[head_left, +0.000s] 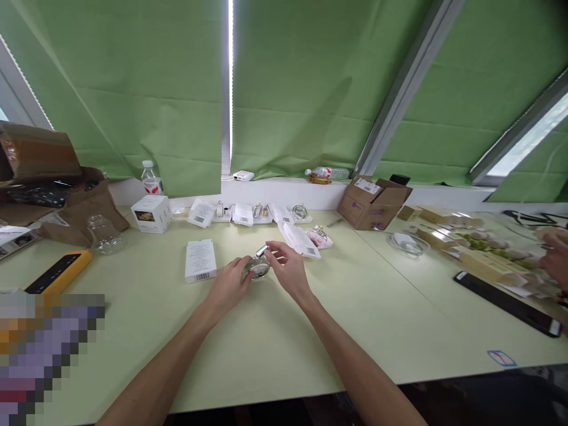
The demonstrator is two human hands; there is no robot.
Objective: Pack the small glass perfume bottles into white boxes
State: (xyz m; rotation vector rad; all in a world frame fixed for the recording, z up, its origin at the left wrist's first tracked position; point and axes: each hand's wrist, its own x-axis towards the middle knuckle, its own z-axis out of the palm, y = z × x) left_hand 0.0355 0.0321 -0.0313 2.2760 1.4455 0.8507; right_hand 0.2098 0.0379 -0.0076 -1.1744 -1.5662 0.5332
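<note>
A small round glass perfume bottle [258, 267] with a silver neck rests on the pale table [275, 337] in the middle. My left hand [231, 283] is closed round its left side. My right hand [287, 267] pinches the silver cap [262, 251] at the bottle's top between thumb and fingers. A white box with a barcode [200, 260] lies flat just left of my left hand. Another white box [299, 239] lies behind my right hand, beside a pink item [318, 236].
Along the back wall stand several small bottles and white cards [243, 213], a white cube box [151, 213], a water bottle [151, 178] and a cardboard box [373, 202]. A glass jar [100, 232] and yellow device [60, 271] sit left. Another person's hand [554, 254] works at right near a black bar [506, 300].
</note>
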